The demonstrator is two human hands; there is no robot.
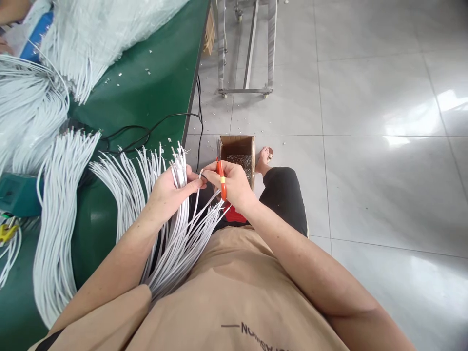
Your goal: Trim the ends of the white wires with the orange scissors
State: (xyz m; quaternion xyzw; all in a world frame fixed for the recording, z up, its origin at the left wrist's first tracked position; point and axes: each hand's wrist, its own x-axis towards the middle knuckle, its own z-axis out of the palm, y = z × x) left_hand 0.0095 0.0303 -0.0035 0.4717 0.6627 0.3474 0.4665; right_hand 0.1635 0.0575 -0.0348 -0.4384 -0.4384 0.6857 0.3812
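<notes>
My left hand (170, 190) is closed around a bundle of white cables (180, 168), whose cut ends stick up above the fingers. Its thumb and fingertip also meet a single white cable (198, 197) standing apart from the bundle. My right hand (236, 185) pinches at the tip of that cable, where a short dark part shows. Tucked in the same hand are orange-handled scissors (221, 180), their thin grey blades pointing away from me. More loose white cables (190, 243) fan across my lap below both hands.
A green table (161, 63) on the left carries cable bundles (60, 219), a plastic-wrapped bundle (95, 34), a black cord (146, 134) and a green device (20, 195). An open cardboard box (237, 144) with small scraps stands beyond my hands. Further off is a wheeled metal frame (248, 90).
</notes>
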